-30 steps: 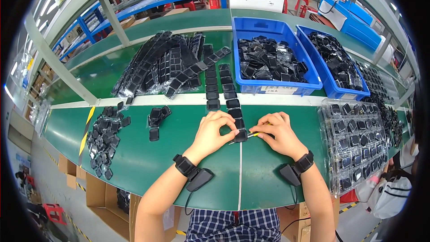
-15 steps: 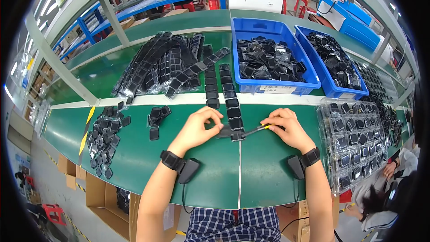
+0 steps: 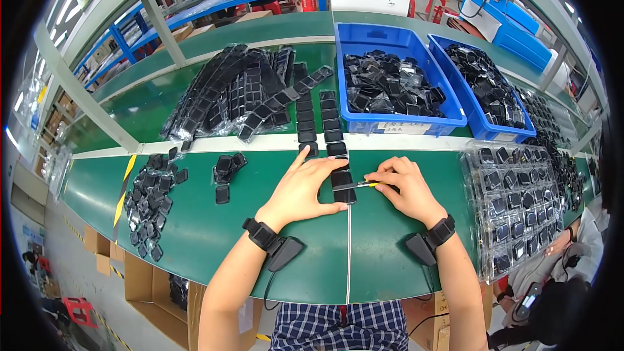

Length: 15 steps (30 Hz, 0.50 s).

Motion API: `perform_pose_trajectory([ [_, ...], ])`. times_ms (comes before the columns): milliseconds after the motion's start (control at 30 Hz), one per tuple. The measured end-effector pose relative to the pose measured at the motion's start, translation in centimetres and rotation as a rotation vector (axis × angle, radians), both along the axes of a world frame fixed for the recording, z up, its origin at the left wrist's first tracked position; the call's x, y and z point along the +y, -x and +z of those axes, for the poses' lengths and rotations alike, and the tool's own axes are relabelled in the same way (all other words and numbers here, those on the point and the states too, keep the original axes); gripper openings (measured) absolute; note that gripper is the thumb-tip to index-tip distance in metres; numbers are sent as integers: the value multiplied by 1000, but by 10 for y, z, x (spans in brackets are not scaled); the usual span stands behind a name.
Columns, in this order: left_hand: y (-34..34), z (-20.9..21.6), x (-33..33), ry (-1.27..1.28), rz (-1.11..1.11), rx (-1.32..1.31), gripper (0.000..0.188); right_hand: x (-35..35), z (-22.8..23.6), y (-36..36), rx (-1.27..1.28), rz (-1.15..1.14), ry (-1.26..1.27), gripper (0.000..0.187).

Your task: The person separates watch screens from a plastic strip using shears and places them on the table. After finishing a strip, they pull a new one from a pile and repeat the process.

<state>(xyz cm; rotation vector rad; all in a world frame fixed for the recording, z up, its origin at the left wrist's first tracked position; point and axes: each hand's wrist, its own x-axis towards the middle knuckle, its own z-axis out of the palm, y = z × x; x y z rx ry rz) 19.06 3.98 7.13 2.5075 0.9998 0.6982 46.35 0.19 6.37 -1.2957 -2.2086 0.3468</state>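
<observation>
A strip of black square pads [image 3: 333, 125] runs toward me down the middle of the green bench. My left hand [image 3: 300, 187] is open, fingers spread, with fingertips and thumb touching the strip's near part from its left side. My right hand [image 3: 406, 188] pinches a slim yellow-handled knife [image 3: 364, 185]. Its thin dark blade lies across the strip near the end closest to me, between my left fingertips and thumb. Just left of that strip is a second black strip [image 3: 305, 117], its near end close to my left fingers.
Loose black pieces [image 3: 151, 205] and a smaller cluster [image 3: 225, 168] lie on the left. Behind are piled strips [image 3: 227, 88] and two blue bins [image 3: 403, 123] [image 3: 520, 135] of black pieces. Clear trays [image 3: 513, 208] stand at right, near another person's hand [image 3: 560, 242].
My left hand has opened from a pinch near a dark piece and moved right onto the strip. My right hand has shifted left, bringing the knife across the strip.
</observation>
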Motion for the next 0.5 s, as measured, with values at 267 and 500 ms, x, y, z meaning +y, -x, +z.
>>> perform_pose_trajectory([
  [267, 3, -16, 24, 98, 32, -131, 31, -1, 1, 6, -6, -4, 12, 30],
  [500, -7, -25, 31, 82, 69, -257, 16, 7, -8, 17, 2, -43, -66, 28],
])
